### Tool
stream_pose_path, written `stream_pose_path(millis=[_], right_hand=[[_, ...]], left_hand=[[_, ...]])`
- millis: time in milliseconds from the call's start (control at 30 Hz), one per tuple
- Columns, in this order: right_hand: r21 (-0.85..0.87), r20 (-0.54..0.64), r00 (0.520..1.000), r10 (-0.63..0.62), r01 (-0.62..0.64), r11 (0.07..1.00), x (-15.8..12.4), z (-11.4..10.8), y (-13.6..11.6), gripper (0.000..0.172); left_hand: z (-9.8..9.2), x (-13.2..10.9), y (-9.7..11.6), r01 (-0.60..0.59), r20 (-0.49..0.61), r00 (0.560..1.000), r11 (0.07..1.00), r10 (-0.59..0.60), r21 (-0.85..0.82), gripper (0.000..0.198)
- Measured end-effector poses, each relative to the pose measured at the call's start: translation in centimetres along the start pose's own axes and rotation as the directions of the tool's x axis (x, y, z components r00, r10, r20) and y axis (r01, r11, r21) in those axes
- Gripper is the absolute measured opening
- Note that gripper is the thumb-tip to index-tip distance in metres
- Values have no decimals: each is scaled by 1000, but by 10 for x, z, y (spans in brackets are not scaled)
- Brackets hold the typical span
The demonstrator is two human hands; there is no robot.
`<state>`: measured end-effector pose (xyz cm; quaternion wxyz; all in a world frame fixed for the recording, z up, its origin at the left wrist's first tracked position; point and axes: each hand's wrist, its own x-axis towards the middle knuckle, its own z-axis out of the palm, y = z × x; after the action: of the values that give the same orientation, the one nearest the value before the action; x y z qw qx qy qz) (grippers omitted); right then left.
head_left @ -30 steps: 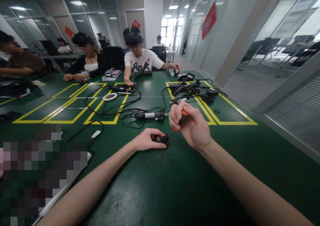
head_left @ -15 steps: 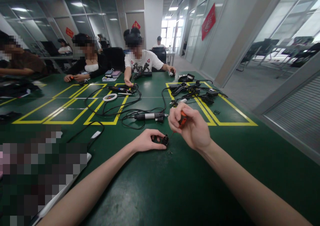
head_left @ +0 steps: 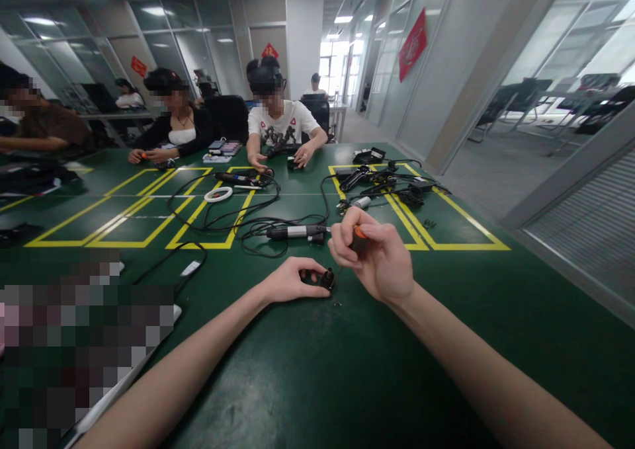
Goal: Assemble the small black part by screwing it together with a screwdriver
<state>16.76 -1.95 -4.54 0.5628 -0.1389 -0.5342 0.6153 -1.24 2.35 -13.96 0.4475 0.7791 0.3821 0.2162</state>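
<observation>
My left hand (head_left: 292, 278) rests on the green table (head_left: 297, 369). Its thumb and fingers pinch a small black cylindrical part (head_left: 327, 278), which stands on the tabletop with a round opening facing up. Just right of it and slightly higher, my right hand (head_left: 380, 254) is wrapped round a screwdriver with an orange and black handle (head_left: 360, 235). Its thin shaft is hard to make out and seems to point down toward the black part. A few tiny screw-like bits (head_left: 337, 304) lie in front of the part.
Beyond my hands lies a grey and black electric screwdriver (head_left: 296, 232) with looped cable. A white ring (head_left: 218, 194) sits farther left, and black tools and cords (head_left: 381, 181) at back right. Small springs (head_left: 429, 223) are nearby. A co-worker in white (head_left: 282, 122) sits opposite.
My right hand has shifted slightly left and turned a little around the screwdriver handle. My left hand holds still. The co-worker opposite has brought one hand inward with a small dark object.
</observation>
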Motion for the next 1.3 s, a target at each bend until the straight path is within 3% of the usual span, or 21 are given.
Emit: stream_pose_path(millis=[133,400,567,733,900,1100,1300], right_hand=[[-44,-21,998,-66,65,997,0,0,0,30],[-11,-91,994,-57,56,998,1,2,6,17],[-49,-52,997,-58,55,997,4,-4,2,28],[31,-3,1000,9,-9,999,3,-4,1,35],[81,19,1000,-7,5,997,-2,0,3,24],[21,50,999,-3,2,1000,0,-6,1,14],[-23,34,999,4,-4,1000,5,-10,-3,25]], left_hand=[[1,0,-1,-5,-8,1000,1000,5,-28,45],[1,0,-2,-6,-8,1000,999,6,-38,45],[2,1,-2,-4,-13,1000,999,4,-34,42],[2,1,-2,-12,-9,1000,999,12,-45,44],[1,1,-3,-8,-16,1000,1000,7,-28,46],[2,1,-4,-22,-17,1000,999,22,-23,44],[1,1,-3,-12,-16,1000,999,11,-35,46]])
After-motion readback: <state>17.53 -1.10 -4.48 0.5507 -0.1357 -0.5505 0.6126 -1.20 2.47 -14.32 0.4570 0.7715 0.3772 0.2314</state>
